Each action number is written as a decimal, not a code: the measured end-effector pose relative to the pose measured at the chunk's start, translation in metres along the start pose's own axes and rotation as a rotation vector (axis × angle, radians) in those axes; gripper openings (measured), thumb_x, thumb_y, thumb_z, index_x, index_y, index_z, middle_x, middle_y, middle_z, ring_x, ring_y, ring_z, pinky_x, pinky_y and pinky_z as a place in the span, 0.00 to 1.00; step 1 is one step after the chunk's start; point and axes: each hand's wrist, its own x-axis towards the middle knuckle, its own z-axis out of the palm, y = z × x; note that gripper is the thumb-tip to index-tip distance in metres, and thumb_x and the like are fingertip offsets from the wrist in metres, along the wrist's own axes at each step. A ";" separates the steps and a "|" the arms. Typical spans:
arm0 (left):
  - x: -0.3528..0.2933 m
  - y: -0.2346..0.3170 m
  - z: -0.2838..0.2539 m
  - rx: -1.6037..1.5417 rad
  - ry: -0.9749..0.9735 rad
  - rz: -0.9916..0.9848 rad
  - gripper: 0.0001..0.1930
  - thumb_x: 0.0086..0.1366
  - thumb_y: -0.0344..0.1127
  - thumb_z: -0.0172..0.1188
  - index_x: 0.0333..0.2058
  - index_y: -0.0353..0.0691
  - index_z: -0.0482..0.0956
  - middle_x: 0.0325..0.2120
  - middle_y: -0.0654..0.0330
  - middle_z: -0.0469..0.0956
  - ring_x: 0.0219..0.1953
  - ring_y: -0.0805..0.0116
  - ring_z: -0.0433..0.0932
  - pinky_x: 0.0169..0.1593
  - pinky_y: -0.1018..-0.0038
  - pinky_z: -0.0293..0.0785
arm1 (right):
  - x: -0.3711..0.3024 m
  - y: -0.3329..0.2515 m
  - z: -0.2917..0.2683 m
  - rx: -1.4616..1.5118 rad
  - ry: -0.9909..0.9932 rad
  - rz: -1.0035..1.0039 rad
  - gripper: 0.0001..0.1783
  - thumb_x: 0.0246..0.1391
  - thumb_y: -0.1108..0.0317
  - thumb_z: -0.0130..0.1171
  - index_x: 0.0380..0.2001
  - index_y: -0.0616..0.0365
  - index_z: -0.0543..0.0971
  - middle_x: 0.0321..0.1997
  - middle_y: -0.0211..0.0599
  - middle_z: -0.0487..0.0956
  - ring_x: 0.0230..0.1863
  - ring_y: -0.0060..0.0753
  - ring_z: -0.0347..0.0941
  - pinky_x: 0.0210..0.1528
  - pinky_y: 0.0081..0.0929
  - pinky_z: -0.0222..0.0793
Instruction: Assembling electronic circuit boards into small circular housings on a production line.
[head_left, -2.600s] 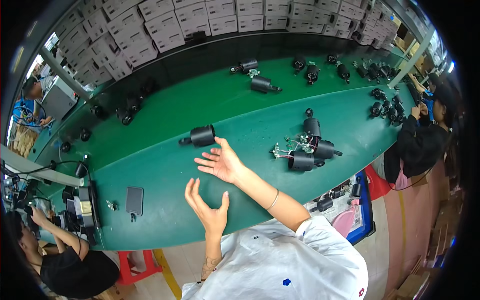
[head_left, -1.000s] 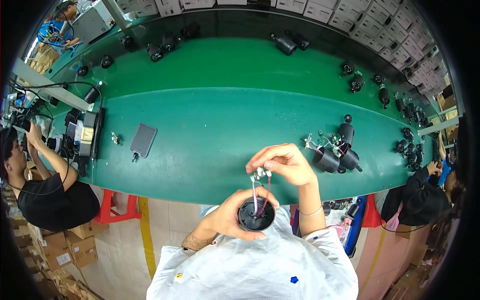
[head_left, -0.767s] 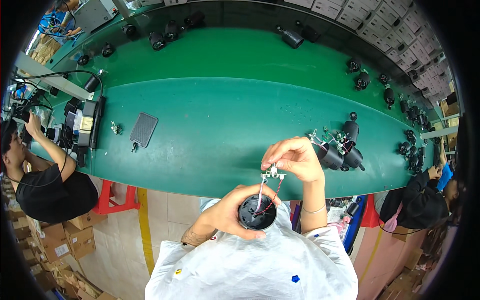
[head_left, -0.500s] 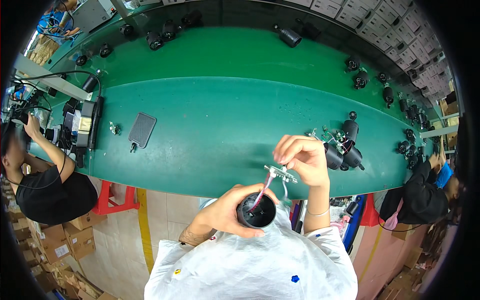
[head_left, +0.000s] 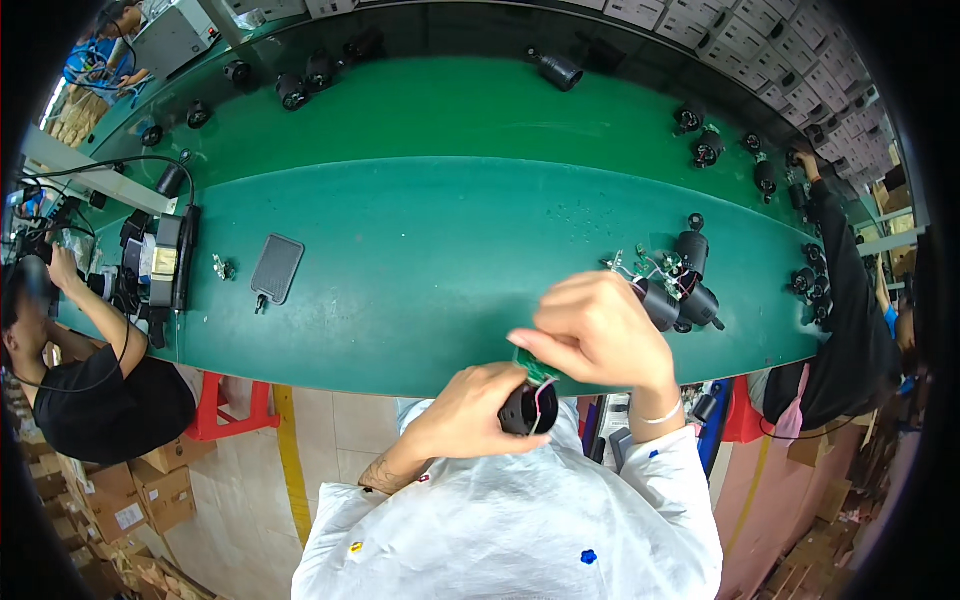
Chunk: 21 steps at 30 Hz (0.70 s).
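Note:
My left hand (head_left: 470, 410) grips a black cylindrical lamp housing (head_left: 528, 408) close to my chest, just in front of the green table's (head_left: 420, 250) near edge. My right hand (head_left: 598, 330) pinches a small green circuit board (head_left: 534, 364) with thin red and white wires, holding it at the housing's open mouth. Much of the board is hidden under my fingers. Just right of my right hand, a cluster of black housings (head_left: 685, 285) and loose wired boards (head_left: 630, 266) lies on the table.
A flat grey pad (head_left: 277, 268) lies left of centre. Tools and cables (head_left: 160, 265) sit at the left end, where a person in black (head_left: 90, 380) works. Another person's sleeve (head_left: 850, 300) reaches in at the right. More black housings (head_left: 300, 85) line the far edge.
I picked up a black housing and a wired board from the table. My right hand has since lowered the board from above the housing down to its mouth.

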 end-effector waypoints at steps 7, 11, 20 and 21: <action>0.000 0.006 0.005 -0.253 -0.051 0.247 0.30 0.41 0.34 0.72 0.46 0.36 0.74 0.36 0.58 0.81 0.32 0.63 0.78 0.42 0.72 0.73 | 0.034 0.039 0.047 0.515 -0.612 0.140 0.16 0.56 0.68 0.57 0.16 0.58 0.70 0.20 0.29 0.72 0.22 0.21 0.63 0.26 0.23 0.59; -0.002 0.004 0.010 -0.595 0.046 0.215 0.30 0.38 0.33 0.74 0.44 0.34 0.75 0.36 0.56 0.81 0.32 0.63 0.79 0.42 0.72 0.75 | 0.013 0.024 0.114 1.593 0.031 0.225 0.08 0.58 0.67 0.57 0.28 0.59 0.79 0.28 0.30 0.78 0.24 0.16 0.68 0.26 0.15 0.62; -0.002 0.005 -0.005 -0.574 0.129 0.053 0.34 0.40 0.30 0.72 0.50 0.34 0.73 0.40 0.55 0.79 0.41 0.63 0.77 0.48 0.72 0.71 | -0.006 0.030 0.120 1.762 0.485 0.157 0.08 0.52 0.76 0.61 0.37 0.64 0.81 0.34 0.38 0.80 0.31 0.24 0.71 0.36 0.18 0.69; -0.002 0.006 -0.005 -0.540 0.139 -0.011 0.34 0.40 0.30 0.72 0.51 0.33 0.72 0.41 0.55 0.78 0.43 0.62 0.77 0.49 0.72 0.70 | -0.004 0.037 0.114 1.558 0.601 0.079 0.09 0.49 0.78 0.63 0.36 0.64 0.81 0.35 0.39 0.80 0.33 0.24 0.71 0.37 0.19 0.70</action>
